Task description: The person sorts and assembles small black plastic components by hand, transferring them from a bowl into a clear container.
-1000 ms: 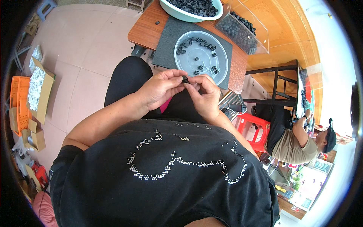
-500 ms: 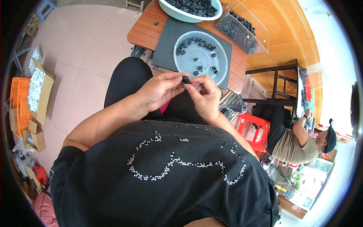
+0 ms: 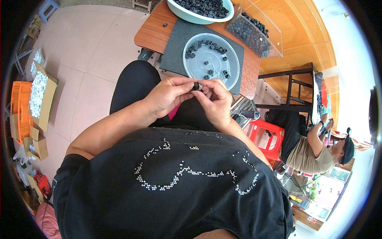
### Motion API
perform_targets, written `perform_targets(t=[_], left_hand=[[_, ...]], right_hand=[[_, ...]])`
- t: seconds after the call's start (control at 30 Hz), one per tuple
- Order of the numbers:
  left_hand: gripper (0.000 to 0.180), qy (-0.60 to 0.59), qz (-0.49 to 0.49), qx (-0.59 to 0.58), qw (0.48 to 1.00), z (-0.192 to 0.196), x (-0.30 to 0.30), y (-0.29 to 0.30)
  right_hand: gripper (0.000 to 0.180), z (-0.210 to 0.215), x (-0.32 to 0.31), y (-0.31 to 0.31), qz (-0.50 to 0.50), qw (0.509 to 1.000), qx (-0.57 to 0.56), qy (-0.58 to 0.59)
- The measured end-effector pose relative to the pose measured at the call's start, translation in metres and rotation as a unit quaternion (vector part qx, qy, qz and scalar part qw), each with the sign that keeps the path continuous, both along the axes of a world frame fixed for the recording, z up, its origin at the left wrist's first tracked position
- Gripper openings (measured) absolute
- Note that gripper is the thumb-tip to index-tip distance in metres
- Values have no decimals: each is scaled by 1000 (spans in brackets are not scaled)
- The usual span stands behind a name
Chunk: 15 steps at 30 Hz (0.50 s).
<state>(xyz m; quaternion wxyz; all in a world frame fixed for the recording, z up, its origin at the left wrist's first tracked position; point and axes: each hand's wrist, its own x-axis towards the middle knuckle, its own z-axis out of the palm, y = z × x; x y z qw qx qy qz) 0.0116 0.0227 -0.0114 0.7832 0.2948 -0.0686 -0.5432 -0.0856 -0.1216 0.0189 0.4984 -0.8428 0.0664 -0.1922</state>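
A small round black part (image 3: 195, 86) is pinched between the fingertips of both hands, above my lap and just short of the table. My left hand (image 3: 169, 93) grips it from the left with thumb and forefinger. From the other side my right hand (image 3: 215, 95) closes thumb and fingers on it; the fingers cover much of its shape. Right beyond my hands lies a clear round tray (image 3: 195, 65) with several similar black parts (image 3: 217, 47) in it, most of them along its far side. It rests on a dark grey mat (image 3: 173, 55).
On the brown table (image 3: 149, 34) stand a pale green basin (image 3: 175, 11) and a clear box (image 3: 242, 30), both holding many black parts. At the right another person (image 3: 312, 151) works near a red stool (image 3: 274, 139). Cardboard boxes (image 3: 49, 95) and an orange crate (image 3: 24, 127) are at the left.
The black part has turned slightly between my fingertips, and my fingers have shifted a little. The other person's hands have moved at the right bench.
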Motion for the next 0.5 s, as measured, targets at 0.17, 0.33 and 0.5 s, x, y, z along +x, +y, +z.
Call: perform_targets(t=[0.17,0.33,0.5], left_hand=[[17,17,-2,3,1000,-1,1,0],[14,59,-27,-32,997,-7,2,0],[20,56,-31,-36,997,3,1,3]], right_hand=[[32,1,0,0,18,1000,6,-14],[30,1,2,1,40,996,77,-17],[26,6,-2,1,36,981,190,33]])
